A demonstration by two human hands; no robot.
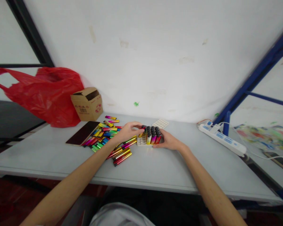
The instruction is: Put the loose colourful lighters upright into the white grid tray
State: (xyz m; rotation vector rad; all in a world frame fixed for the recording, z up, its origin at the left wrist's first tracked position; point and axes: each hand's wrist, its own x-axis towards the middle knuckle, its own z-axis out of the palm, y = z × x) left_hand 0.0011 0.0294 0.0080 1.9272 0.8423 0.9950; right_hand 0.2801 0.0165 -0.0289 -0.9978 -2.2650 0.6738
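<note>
Several upright lighters (153,135) with black tops fill the right part of a pale tray (142,142) with rounded cells. At the tray's left part, my left hand (129,131) has its fingers closed round a lighter with a black top (143,128). My right hand (167,140) wraps round the right side of the tray and the standing lighters, steadying them between thumb and fingers. Left of the tray lies a loose pile of shiny coloured lighters (122,154), partly hidden by my left hand and forearm.
A second pale tray (160,123) lies behind the filled one. At the left are a dark flat panel (83,133), a cardboard box (91,106) and a red plastic bag (47,97). A white power strip (223,139) with cables lies at the right.
</note>
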